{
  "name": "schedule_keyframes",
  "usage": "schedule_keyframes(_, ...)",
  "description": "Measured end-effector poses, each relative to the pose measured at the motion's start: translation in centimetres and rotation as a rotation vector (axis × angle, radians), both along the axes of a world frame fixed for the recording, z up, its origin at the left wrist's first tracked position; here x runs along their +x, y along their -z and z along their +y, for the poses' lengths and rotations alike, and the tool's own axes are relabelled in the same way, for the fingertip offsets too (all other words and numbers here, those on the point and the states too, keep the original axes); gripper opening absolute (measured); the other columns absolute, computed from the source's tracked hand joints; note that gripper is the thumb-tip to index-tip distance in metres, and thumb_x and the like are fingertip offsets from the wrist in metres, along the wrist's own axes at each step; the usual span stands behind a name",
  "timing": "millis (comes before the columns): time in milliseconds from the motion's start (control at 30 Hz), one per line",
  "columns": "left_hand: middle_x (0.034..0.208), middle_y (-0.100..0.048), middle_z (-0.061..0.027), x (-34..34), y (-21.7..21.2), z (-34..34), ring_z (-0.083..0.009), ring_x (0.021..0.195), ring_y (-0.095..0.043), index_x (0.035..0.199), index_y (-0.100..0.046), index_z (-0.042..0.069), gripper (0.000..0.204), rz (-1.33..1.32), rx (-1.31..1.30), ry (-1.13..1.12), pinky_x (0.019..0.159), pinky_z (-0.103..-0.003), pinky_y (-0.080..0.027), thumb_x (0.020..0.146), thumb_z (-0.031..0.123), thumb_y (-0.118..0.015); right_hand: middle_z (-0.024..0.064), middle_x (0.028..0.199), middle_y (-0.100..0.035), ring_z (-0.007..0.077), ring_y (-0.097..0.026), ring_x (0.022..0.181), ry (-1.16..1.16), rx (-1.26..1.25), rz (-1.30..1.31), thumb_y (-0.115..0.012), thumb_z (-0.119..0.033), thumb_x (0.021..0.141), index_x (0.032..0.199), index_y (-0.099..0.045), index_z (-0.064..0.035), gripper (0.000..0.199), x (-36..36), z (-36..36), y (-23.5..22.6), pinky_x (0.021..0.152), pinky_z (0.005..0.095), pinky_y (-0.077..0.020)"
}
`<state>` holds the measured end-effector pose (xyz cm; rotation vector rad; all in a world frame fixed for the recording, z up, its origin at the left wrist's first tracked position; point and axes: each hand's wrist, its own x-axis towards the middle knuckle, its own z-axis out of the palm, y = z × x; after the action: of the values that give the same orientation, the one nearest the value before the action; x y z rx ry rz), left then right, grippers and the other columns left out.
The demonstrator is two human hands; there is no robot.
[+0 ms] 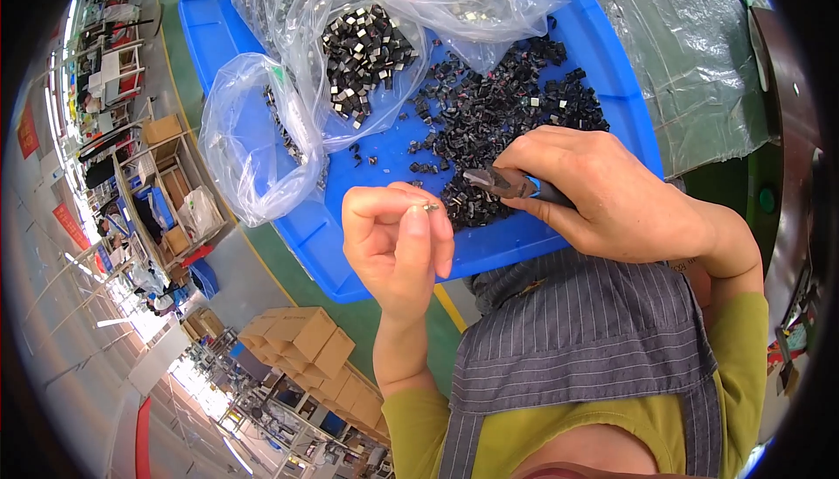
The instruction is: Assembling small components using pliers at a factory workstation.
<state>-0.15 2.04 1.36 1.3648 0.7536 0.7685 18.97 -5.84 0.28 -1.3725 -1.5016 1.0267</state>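
Between thumb and forefinger my left hand [398, 239] pinches a tiny metallic part [430, 207], too small to name. My right hand [594, 186] is wrapped round a pair of pliers [502, 182] with dark handles; their jaws point left, toward the part but apart from it. Both hands are over the near side of a blue plastic tray [336, 256]. Under and beyond the pliers spreads a loose pile of small black pieces [489, 121].
Clear plastic bags [262, 147] lie in the tray's left and far parts; one holds black-and-silver blocks [363, 55]. A plastic-covered surface [690, 68] is to the right. Cardboard boxes [301, 339] are stacked at the lower left, and shelving [166, 190] stands farther left.
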Motion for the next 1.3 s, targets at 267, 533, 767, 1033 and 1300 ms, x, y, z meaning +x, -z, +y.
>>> schedule_keyframes(267, 0.06, -0.052, -0.0074, 0.1, -0.4, -0.5, -0.0073, 0.037, -0.037, 0.099, -0.045, 0.002, 0.01, 0.028, -0.064, -0.053, 0.033, -0.018, -0.031, 0.093, 0.008, -0.05, 0.0159, 0.08, -0.058, 0.0358, -0.059, 0.081, -0.061, -0.062, -0.172, -0.066, -0.009, 0.078, 0.092, -0.053, -0.0006, 0.02, -0.2, 0.1, -0.4, 0.068, 0.0449, -0.0472)
schedule_keyframes(533, 0.061, -0.054, -0.0079, 0.1, -0.6, -1.0, -0.0082, 0.038, -0.042, 0.1, -0.046, 0.002, 0.009, 0.112, -0.002, -0.111, 0.035, -0.018, -0.033, 0.093, 0.005, -0.049, 0.0134, 0.08, -0.059, 0.0339, -0.06, 0.08, -0.049, -0.077, -0.246, -0.069, -0.012, 0.076, 0.091, -0.052, -0.0028, 0.024, -0.5, -0.2, -0.7, 0.066, 0.0422, -0.0477)
schedule_keyframes(767, 0.061, -0.056, -0.0089, 0.3, -0.5, -0.8, -0.0082, 0.039, -0.043, 0.101, -0.046, 0.001, 0.008, 0.126, 0.032, -0.091, 0.036, -0.018, -0.034, 0.092, 0.003, -0.048, 0.0098, 0.092, -0.056, 0.0304, -0.056, 0.088, 0.028, 0.089, -0.362, -0.075, -0.008, 0.066, 0.101, -0.054, -0.0029, 0.041, -0.1, -1.2, -0.8, 0.075, 0.0401, -0.0457)
schedule_keyframes(1033, 0.073, -0.063, -0.0116, 1.8, -1.5, 1.6, -0.0096, 0.045, -0.052, 0.107, -0.048, 0.002, 0.012, 0.245, -0.032, 0.004, 0.041, -0.018, -0.034, 0.095, 0.005, -0.049, 0.0118, 0.091, -0.057, 0.0315, -0.057, 0.089, -0.151, 0.032, -0.296, -0.073, -0.008, 0.068, 0.099, -0.055, -0.0027, 0.036, 0.7, -0.9, -1.1, 0.077, 0.0407, -0.0462)
schedule_keyframes(1300, 0.083, -0.067, -0.0107, 10.5, -3.4, 8.7, -0.0075, 0.053, -0.057, 0.109, -0.052, 0.0, 0.019, 0.38, 0.321, 0.141, 0.045, -0.018, -0.035, 0.095, 0.012, -0.054, 0.0131, 0.081, -0.058, 0.0329, -0.06, 0.081, -0.116, 0.036, -0.228, -0.069, -0.015, 0.077, 0.09, -0.055, -0.0024, 0.023, 0.6, -1.0, -0.7, 0.072, 0.0423, -0.0481)
